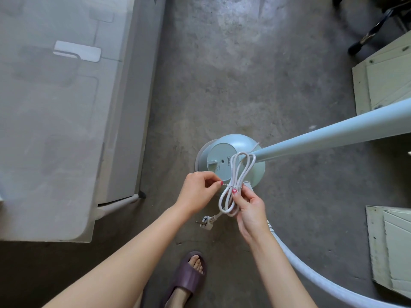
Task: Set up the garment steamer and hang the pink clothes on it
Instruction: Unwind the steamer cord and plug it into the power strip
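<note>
Foot: a slippered foot [189, 276] stands nearest, on the concrete floor [222, 85].
Plug: the plug [205, 222] dangles just below the bundle, free of both hands.
Right hand: the right hand [250, 210] grasps the coiled power cord [233, 187] by its lower loops, thumb across the strands; best to hold the bundle steady while the tie turns.
Left hand: the left hand [200, 192] pinches the end of the thin twist tie [232, 185] that binds the coil at its waist.
Advice: unwind the tie by its free end instead of pulling it; slip the top loops off the pole only once the coil is loose.
Steamer: the steamer base [231, 161] sits on the floor just beyond the hands, its pole [333, 134] leaning toward the right.
Hose: the hose [311, 270] curves along the near right.
Pink clothes: none in sight.
Far left: a grey mat [55, 118].
</note>
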